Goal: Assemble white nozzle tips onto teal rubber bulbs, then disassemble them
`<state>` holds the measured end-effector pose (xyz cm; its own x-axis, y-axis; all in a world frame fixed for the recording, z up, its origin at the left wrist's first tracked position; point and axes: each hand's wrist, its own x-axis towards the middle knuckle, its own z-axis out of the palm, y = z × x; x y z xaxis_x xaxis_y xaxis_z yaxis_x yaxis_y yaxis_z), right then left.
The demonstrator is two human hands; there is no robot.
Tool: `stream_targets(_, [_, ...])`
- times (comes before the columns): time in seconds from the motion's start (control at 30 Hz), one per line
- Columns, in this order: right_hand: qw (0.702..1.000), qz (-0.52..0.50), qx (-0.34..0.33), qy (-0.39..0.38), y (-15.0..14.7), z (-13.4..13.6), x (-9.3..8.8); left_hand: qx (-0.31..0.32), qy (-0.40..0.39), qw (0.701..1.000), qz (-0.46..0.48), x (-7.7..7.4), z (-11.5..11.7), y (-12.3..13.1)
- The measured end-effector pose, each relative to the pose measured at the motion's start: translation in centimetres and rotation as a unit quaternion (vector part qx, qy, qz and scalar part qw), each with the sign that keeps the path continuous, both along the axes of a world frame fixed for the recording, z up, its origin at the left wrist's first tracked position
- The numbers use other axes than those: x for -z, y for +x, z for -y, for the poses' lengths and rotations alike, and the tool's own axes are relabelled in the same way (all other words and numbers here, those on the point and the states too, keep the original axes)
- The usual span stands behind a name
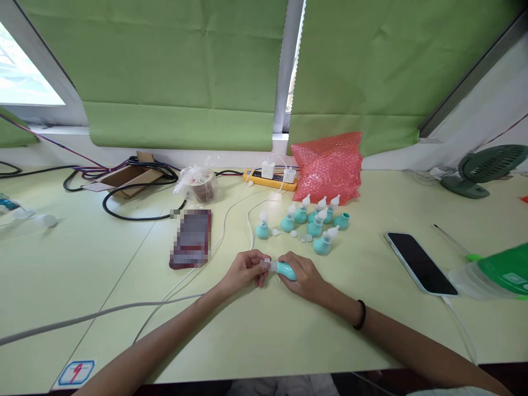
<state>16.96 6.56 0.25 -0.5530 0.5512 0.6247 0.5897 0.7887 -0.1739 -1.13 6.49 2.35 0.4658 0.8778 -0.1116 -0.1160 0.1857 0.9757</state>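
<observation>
My right hand (304, 275) is wrapped round the teal rubber bulb (286, 270) of a nasal aspirator, held on its side low over the table. My left hand (247, 269) pinches the clear plastic nozzle (268, 264) at the bulb's left end; whether nozzle and bulb are fully joined I cannot tell. Beyond my hands stand several teal aspirators with whitish tips, among them one at the left (262, 226) and one at the near right (325, 242). A teal bulb without a tip (342, 221) leans at the right. Small clear parts (304, 237) lie between them.
A red bubble-wrap bag (330, 170) and a yellow power strip (270, 180) with chargers are at the back. Left lie a dark red phone (192, 239), wrapped tape roll (203, 186) and cables. Right are a white-edged phone (421, 263), a green-labelled container (495, 272) and a fan (487, 165).
</observation>
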Motion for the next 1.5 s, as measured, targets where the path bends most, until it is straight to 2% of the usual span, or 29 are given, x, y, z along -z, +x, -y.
stream_targets(0.1, [1.000,-0.021,0.008,0.000,-0.4,-0.4,-0.1,-0.035,0.025,0.999,-0.003,-0.1,0.1,0.1])
stream_targets(0.23, [0.997,-0.070,-0.006,-0.038,-0.6,-0.4,-0.4,-0.033,0.042,0.999,0.000,-0.2,0.5,0.2])
stream_targets(0.33, [0.986,-0.111,0.000,-0.120,-0.8,-0.1,-1.0,-0.036,0.055,0.998,-0.004,-0.2,0.7,0.3])
stream_targets(0.43, [0.963,-0.151,0.003,-0.224,-1.0,0.1,-1.7,-0.048,0.069,0.996,-0.004,-0.2,1.0,0.4])
stream_targets(0.57, [0.921,-0.177,-0.014,-0.347,-1.1,0.0,-2.3,-0.061,0.094,0.994,-0.016,-0.5,1.5,0.5])
stream_targets(0.73, [0.862,-0.183,-0.037,-0.470,-0.8,-0.5,-2.7,-0.049,0.136,0.986,-0.081,-0.8,1.9,0.4])
stream_targets(0.8, [0.827,-0.175,-0.048,-0.532,-0.6,-0.7,-3.0,-0.040,0.154,0.983,-0.096,-0.8,2.1,0.4])
stream_targets(0.93, [0.730,-0.160,-0.059,-0.662,-0.6,-0.7,-3.6,-0.033,0.197,0.972,-0.121,-0.7,2.2,0.4])
stream_targets(1.0, [0.709,-0.188,-0.063,-0.677,-0.8,-0.4,-3.8,-0.038,0.192,0.975,-0.108,-0.7,2.0,0.4])
stream_targets(1.13, [0.711,-0.292,-0.108,-0.630,-1.4,0.1,-3.8,-0.075,0.132,0.987,-0.044,-0.9,1.5,0.2])
stream_targets(1.17, [0.715,-0.321,-0.113,-0.610,-1.4,0.1,-3.7,-0.088,0.141,0.985,-0.054,-0.9,1.4,0.2])
stream_targets(1.23, [0.730,-0.372,-0.100,-0.565,-1.2,-0.2,-3.3,-0.109,0.211,0.963,-0.124,-0.6,1.5,0.1])
stream_targets(1.33, [0.764,-0.407,-0.043,-0.499,-0.5,-1.1,-2.4,-0.078,0.362,0.895,-0.249,-0.1,2.0,0.1])
stream_targets(1.4, [0.795,-0.401,-0.004,-0.454,-0.2,-1.6,-1.8,-0.029,0.419,0.862,-0.284,0.3,2.3,0.3])
stream_targets(1.43, [0.815,-0.392,0.007,-0.427,-0.1,-1.7,-1.6,-0.012,0.424,0.858,-0.290,0.4,2.3,0.3])
stream_targets(1.5, [0.856,-0.367,0.002,-0.364,-0.3,-1.6,-1.3,-0.019,0.393,0.872,-0.292,0.4,2.3,0.4])
